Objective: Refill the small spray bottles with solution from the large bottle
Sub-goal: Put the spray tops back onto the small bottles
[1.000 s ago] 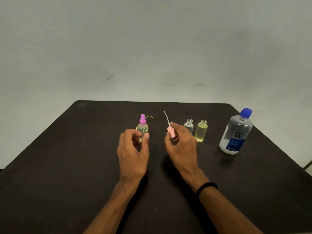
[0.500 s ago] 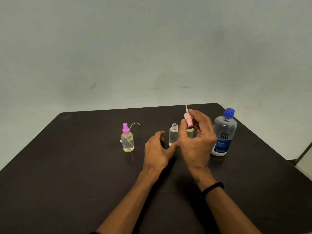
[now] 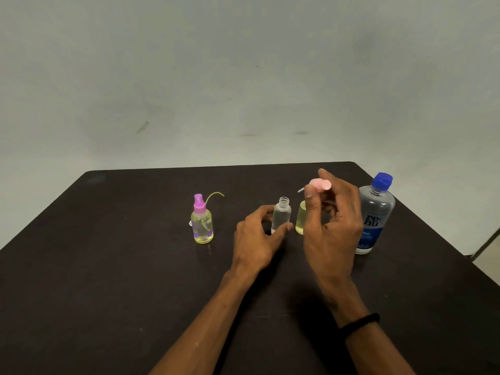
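Observation:
On the dark table (image 3: 108,280) stands a small clear bottle (image 3: 281,213) with no cap; my left hand (image 3: 257,239) curls round its base with thumb and fingers. Just right of it a yellow-tinted small bottle (image 3: 299,218) is half hidden behind my right hand (image 3: 331,226), which pinches a pale pink spray cap (image 3: 320,184) with its white tube pointing left, above the bottles. A third small yellow bottle (image 3: 202,226) with a magenta sprayer stands to the left. The large blue-capped solution bottle (image 3: 374,212) stands upright at the right, closed.
A curved yellow-green tube (image 3: 214,196) shows just behind the magenta-capped bottle. The table's right edge runs close behind the large bottle. A grey wall lies beyond the table's far edge.
My left hand left the magenta-capped bottle and went right to the clear uncapped bottle. My right hand carried the pink spray cap right and up and tipped it over, tube now pointing left.

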A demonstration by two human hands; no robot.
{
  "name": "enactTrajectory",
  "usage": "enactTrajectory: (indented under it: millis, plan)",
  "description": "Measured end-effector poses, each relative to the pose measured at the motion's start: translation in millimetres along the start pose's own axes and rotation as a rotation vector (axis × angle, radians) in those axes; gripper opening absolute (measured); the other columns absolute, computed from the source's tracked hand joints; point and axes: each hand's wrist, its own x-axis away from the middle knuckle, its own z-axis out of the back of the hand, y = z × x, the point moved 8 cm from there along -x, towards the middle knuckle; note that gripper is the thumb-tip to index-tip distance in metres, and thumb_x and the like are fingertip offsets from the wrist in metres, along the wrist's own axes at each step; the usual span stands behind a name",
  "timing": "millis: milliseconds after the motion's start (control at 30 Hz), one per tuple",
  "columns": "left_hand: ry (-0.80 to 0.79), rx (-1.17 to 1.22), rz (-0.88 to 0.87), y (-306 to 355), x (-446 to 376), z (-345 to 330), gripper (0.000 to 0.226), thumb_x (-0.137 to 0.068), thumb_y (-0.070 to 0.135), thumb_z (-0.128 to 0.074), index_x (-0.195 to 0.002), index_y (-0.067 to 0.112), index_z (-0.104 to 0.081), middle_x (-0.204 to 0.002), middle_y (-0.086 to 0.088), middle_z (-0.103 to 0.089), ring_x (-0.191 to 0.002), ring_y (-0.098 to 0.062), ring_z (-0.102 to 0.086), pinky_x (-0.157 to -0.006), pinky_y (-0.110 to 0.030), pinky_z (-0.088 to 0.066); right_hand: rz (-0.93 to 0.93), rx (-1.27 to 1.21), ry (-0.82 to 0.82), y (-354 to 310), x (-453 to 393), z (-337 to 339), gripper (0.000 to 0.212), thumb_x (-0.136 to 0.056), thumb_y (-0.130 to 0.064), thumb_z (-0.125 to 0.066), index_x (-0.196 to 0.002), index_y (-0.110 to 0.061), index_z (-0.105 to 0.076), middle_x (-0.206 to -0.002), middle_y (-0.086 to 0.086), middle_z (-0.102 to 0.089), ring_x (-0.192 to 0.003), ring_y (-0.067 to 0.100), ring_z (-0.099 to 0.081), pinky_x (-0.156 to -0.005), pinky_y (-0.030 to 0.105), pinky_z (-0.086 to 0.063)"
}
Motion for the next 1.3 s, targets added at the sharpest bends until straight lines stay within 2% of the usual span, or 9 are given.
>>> enactTrajectory:
  millis: [100, 267, 433, 600, 767, 900, 1000, 1133, 1300]
  plan:
    - [0.027, 0.02, -0.008, 2, 1, 4, 0.045, -0.083, 0.041, -0.084, -0.125, 0.034, -0.069, -0.105, 0.026, -0.071, -0.093, 0.02, -0.062, -0.077, -0.009, -0.052, -0.021, -0.009, 0.014, 0, -1, 0, 0.03, -0.105, -0.031, -0.061, -0.129, -0.013, -0.067, -0.118, -0.002, -0.059, -0.102, 0.0, -0.062, -0.086, 0.012, -0.052]
    - [0.052, 0.023, -0.008, 3, 3, 7, 0.047, -0.081, 0.041, -0.086, -0.124, 0.035, -0.07, -0.11, 0.021, -0.075, -0.099, 0.009, -0.067, -0.086, -0.03, -0.061, -0.009, 0.007, 0.024, -1, 0, 0, 0.028, -0.107, -0.027, -0.061, -0.128, -0.01, -0.067, -0.117, -0.005, -0.058, -0.1, -0.005, -0.06, -0.083, 0.012, -0.051]
    - [0.063, 0.007, -0.039, 8, 7, 9, 0.048, -0.081, 0.039, -0.087, -0.126, 0.034, -0.069, -0.106, 0.03, -0.068, -0.101, 0.012, -0.063, -0.089, -0.03, -0.06, 0.003, -0.014, 0.026, 0, 0, 1, 0.027, -0.107, -0.031, -0.06, -0.133, -0.024, -0.062, -0.118, -0.009, -0.057, -0.101, 0.001, -0.062, -0.084, 0.022, -0.055]
    - [0.058, 0.014, -0.063, 14, 10, 11, 0.049, -0.081, 0.04, -0.086, -0.127, 0.032, -0.07, -0.113, 0.022, -0.073, -0.104, 0.006, -0.067, -0.088, -0.031, -0.061, -0.051, -0.011, -0.037, 3, 2, -6, 0.04, -0.105, -0.037, -0.059, -0.135, -0.013, -0.066, -0.121, 0.0, -0.063, -0.103, 0.002, -0.064, -0.085, 0.012, -0.053]
    - [0.037, 0.025, -0.071, 22, 18, 13, 0.048, -0.081, 0.046, -0.084, -0.125, 0.03, -0.072, -0.101, 0.018, -0.077, -0.066, 0.0, -0.068, -0.07, -0.021, -0.058, -0.15, -0.038, -0.085, 14, 5, -8, 0.038, -0.097, -0.034, -0.076, -0.131, -0.022, -0.065, -0.112, -0.003, -0.069, -0.093, 0.01, -0.067, -0.074, 0.016, -0.056]
    - [0.044, -0.033, -0.102, 20, 27, 20, 0.059, -0.077, 0.066, -0.075, -0.126, 0.033, -0.072, -0.101, 0.016, -0.076, -0.091, -0.004, -0.07, -0.081, -0.027, -0.059, -0.196, -0.052, -0.106, 18, 6, -10, 0.031, -0.094, -0.039, -0.077, -0.12, -0.023, -0.069, -0.104, 0.0, -0.07, -0.088, 0.014, -0.067, -0.072, 0.031, -0.06]
    - [0.029, 0.045, -0.118, 23, 36, 28, 0.048, -0.083, 0.049, -0.082, -0.124, 0.026, -0.073, -0.097, 0.013, -0.077, -0.091, -0.003, -0.072, -0.081, -0.02, -0.059, -0.19, -0.086, -0.17, 15, 9, -16, 0.024, -0.095, -0.037, -0.076, -0.116, -0.027, -0.068, -0.101, -0.005, -0.07, -0.091, 0.016, -0.067, -0.072, 0.038, -0.06]
    - [-0.018, 0.137, -0.097, 17, 42, 32, 0.046, -0.086, 0.04, -0.083, -0.127, 0.023, -0.071, -0.096, 0.006, -0.078, -0.092, -0.013, -0.075, -0.083, -0.029, -0.062, -0.232, -0.147, -0.252, 16, 13, -24, 0.025, -0.095, -0.031, -0.078, -0.116, -0.019, -0.073, -0.097, -0.006, -0.073, -0.09, 0.016, -0.071, -0.072, 0.036, -0.062]
    - [-0.091, 0.178, -0.094, 15, 46, 39, 0.041, -0.09, 0.032, -0.081, -0.128, 0.02, -0.07, -0.104, 0.008, -0.079, -0.098, -0.008, -0.075, -0.09, -0.032, -0.062, -0.29, -0.246, -0.38, 12, 19, -39, 0.017, -0.094, -0.023, -0.081, -0.11, -0.027, -0.077, -0.095, -0.009, -0.077, -0.087, 0.01, -0.074, -0.073, 0.021, -0.059]
